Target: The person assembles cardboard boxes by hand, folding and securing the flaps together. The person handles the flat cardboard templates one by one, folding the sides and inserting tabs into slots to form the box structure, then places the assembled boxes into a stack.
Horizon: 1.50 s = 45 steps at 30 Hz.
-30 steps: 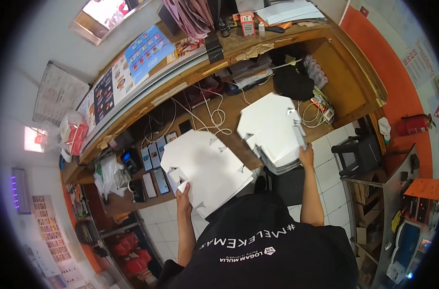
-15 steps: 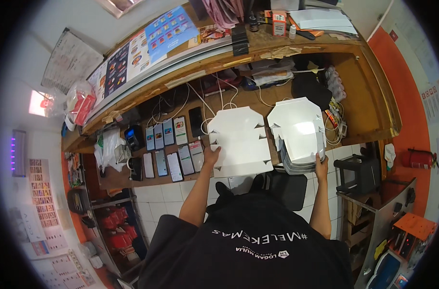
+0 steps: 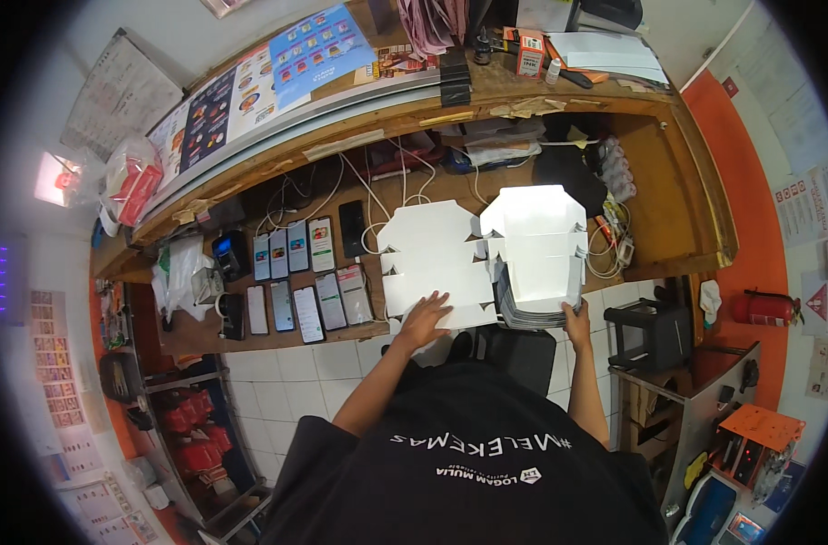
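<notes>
A flat white cardboard box blank (image 3: 432, 250) with notched side flaps lies on the wooden shelf in front of me. My left hand (image 3: 426, 322) rests on its near edge, fingers spread and lying flat. Just right of it is a stack of similar blanks (image 3: 527, 318), dark on their edges. The white top blank (image 3: 536, 263) has its flaps slightly bent up. At the stack's near right corner, my right hand (image 3: 575, 324) pinches the edge of the top blank; the fingertips are partly hidden.
Two rows of smartphones (image 3: 307, 307) lie on the shelf to the left, near a black phone (image 3: 351, 229) and white cables. A raised wooden counter (image 3: 405, 127) runs behind. A black stool (image 3: 652, 331) stands at right, and a fire extinguisher (image 3: 766, 309) hangs beyond.
My left hand has moved from the left edge of the flat blank to its near edge, its fingers now spread on it. My right hand stays at the stack's corner. The view has shifted slightly.
</notes>
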Tool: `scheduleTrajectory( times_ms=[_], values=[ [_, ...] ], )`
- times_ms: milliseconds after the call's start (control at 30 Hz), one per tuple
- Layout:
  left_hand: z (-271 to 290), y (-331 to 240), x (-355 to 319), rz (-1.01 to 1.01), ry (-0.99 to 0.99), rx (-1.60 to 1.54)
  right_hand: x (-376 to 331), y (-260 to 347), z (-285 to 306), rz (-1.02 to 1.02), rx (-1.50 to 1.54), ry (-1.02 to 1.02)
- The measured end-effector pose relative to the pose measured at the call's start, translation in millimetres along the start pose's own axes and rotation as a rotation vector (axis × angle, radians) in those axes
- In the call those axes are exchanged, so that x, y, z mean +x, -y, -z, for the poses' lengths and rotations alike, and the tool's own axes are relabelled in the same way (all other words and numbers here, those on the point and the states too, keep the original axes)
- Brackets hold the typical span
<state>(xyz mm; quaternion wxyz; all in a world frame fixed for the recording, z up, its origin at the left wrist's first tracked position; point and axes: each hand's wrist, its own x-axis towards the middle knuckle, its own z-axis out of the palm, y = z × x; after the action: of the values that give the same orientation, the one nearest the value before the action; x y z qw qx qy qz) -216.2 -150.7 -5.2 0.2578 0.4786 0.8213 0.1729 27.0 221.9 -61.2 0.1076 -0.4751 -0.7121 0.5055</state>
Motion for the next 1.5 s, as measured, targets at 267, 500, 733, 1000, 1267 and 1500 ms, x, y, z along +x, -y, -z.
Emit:
scheduleTrajectory(
  times_ms=[267,500,733,1000,1267,1500],
  values=[
    [15.2,15.2,7.8,0.004,0.126,-0.14,2.7,90.4,8.2,0.24,-0.411,-0.114],
    [10.7,7.2,5.2,0.035,0.029,-0.204,73.4,163.0,-46.6,0.356,-0.898,0.18],
    [14.8,14.9,11.1,0.174,-0.081,-0.361,68.2,159.1,-42.1,0.343,-1.41,0.572],
    [62.4,0.3,20.1,0.175,-0.06,-0.55,92.7,166.8,-30.8,0.251,-1.26,0.729],
    [135.6,-29.5,-10.0,0.097,-0.29,-0.334,11.3,207.1,-37.2,0.661,-0.334,0.172],
    [189.2,-94.7,-41.4,-0.038,-0.67,-0.252,-119.1,279.6,-95.9,0.331,0.299,0.876]
  ],
)
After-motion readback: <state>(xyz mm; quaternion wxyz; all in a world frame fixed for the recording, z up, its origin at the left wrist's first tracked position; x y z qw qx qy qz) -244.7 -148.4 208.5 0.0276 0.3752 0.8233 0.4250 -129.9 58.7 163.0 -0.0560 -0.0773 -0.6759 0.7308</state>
